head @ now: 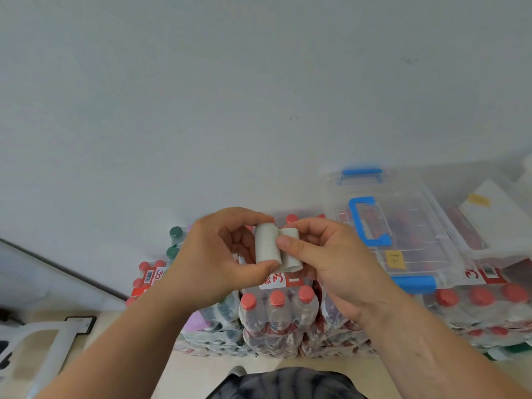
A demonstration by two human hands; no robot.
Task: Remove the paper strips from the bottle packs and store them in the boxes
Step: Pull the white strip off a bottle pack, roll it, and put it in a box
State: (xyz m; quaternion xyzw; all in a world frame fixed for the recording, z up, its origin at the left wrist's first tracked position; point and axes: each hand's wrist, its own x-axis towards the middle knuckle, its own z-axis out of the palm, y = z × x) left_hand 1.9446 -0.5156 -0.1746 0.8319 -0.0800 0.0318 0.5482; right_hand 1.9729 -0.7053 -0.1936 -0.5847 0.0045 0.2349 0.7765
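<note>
My left grip [213, 254] and right grip [325, 263] both pinch the folded strip [267, 243]; the box [417, 234] lies rightward, nearer my right grip.

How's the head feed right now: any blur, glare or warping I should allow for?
Head view: soft even light, no hard shadows; left hand, right hand and the paper strip they pinch read fairly sharp; the clear box is hazy, its contents unclear; wide-angle warping bends the frame edges.
</note>
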